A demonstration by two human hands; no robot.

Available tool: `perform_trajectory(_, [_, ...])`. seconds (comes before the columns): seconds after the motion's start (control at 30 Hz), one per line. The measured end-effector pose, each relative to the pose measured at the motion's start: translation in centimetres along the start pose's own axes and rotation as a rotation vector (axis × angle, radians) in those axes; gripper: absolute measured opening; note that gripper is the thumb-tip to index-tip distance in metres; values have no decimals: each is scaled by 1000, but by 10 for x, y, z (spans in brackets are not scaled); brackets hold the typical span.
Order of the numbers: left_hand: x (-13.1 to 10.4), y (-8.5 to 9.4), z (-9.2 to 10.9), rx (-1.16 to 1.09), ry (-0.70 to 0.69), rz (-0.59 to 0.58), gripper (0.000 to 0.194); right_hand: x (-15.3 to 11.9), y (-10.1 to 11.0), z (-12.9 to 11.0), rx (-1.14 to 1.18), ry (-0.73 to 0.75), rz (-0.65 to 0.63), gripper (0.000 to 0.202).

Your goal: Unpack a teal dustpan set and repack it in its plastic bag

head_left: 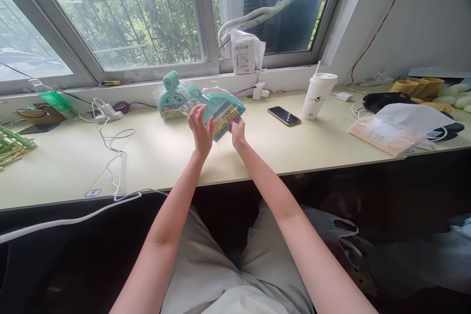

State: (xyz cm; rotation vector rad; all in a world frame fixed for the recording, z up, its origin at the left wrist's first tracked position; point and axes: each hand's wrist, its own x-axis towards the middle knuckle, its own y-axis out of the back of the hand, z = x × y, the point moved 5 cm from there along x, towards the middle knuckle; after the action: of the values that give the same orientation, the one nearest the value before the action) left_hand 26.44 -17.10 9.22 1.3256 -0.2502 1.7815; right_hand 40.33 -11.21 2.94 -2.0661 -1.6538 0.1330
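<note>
Both hands up over the desk (165,157), mid-depth, on one teal dustpan pack (221,110) in clear wrap. Right hand (238,132) pinches the pack's near corner, thumb on top, fingers under: clamped on it. Left hand (201,130) is spread, fingers apart, palm against the pack's left edge; touching it, not closed round it. Pack is tilted, handle pointing up-left, lifted off the desk or just grazing it; can't tell which.

Just behind it, touching or nearly so: a stack of the same packs (171,100), leaning by the window ledge.

Around:
- Phone (283,116) face up, right of the pack, apart from it.
- White lidded cup (319,95) with straw, just right of the phone.
- White paper bag (395,127) lying flat further right, dark items and yellow cups (417,87) behind it.
- White box (245,51) on the sill above the pack, small white adapter (259,91) below it.
- Left side: power strip (108,115) with white cable (116,157) looping over the desk and off the front edge, well left of the hands. Green bottle (55,100) lying near the sill, green sticks (13,144) at the far left edge.

Nothing lies between the hands and the pack. Nearest clutter is the stack behind and the phone to the right.
</note>
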Motion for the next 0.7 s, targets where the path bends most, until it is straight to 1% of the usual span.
perform_trajectory(0.03, [0, 4, -10, -80, 144, 84, 55, 1, 2, 1, 72, -34, 15, 18])
perform_trajectory(0.07, [-2, 4, -19, -189, 289, 120, 61, 1, 3, 2, 127, -63, 33, 19])
perform_trajectory(0.1, [-3, 0, -27, -324, 417, 95, 66, 1, 4, 1, 165, -82, 45, 19])
perform_trajectory(0.13, [-5, -9, -31, -474, 521, 16, 67, 1, 4, 0, 188, -90, 42, 19])
perform_trajectory(0.17, [-7, -19, -32, -629, 602, -98, 68, 1, 4, -1, 202, -96, 41, 19])
perform_trajectory(0.23, [-14, -36, -25, -892, 701, -362, 69, 0, 5, -4, 214, -104, 57, 19])
perform_trajectory(0.27, [-18, -41, -20, -979, 727, -496, 69, 0, 7, -5, 219, -104, 72, 20])
perform_trajectory(0.33, [-28, -46, -10, -1066, 755, -757, 68, 0, 10, -8, 233, -95, 107, 20])
perform_trajectory(0.37, [-32, -47, -6, -1076, 757, -859, 67, 0, 12, -9, 240, -85, 117, 21])
perform_trajectory(0.4, [-34, -46, -5, -1075, 749, -912, 66, 1, 12, -11, 244, -74, 118, 22])
perform_trajectory(0.43, [-34, -45, -5, -1070, 728, -896, 63, 1, 13, -12, 244, -64, 114, 23])
perform_trajectory(0.47, [-30, -43, -8, -1064, 694, -813, 60, 0, 13, -12, 241, -58, 103, 24])
perform_trajectory(0.53, [-20, -36, -15, -1043, 609, -555, 56, -1, 11, -13, 229, -57, 69, 26])
perform_trajectory(0.57, [-17, -34, -18, -1030, 577, -454, 55, -1, 10, -12, 227, -62, 53, 27])
perform_trajectory(0.6, [-15, -32, -20, -1019, 563, -403, 55, -1, 9, -12, 230, -69, 40, 27])
perform_trajectory(0.63, [-15, -33, -22, -1014, 568, -400, 55, -2, 9, -11, 236, -76, 33, 27])
perform_trajectory(0.7, [-17, -34, -22, -1018, 601, -490, 57, -1, 10, -11, 249, -93, 37, 26])
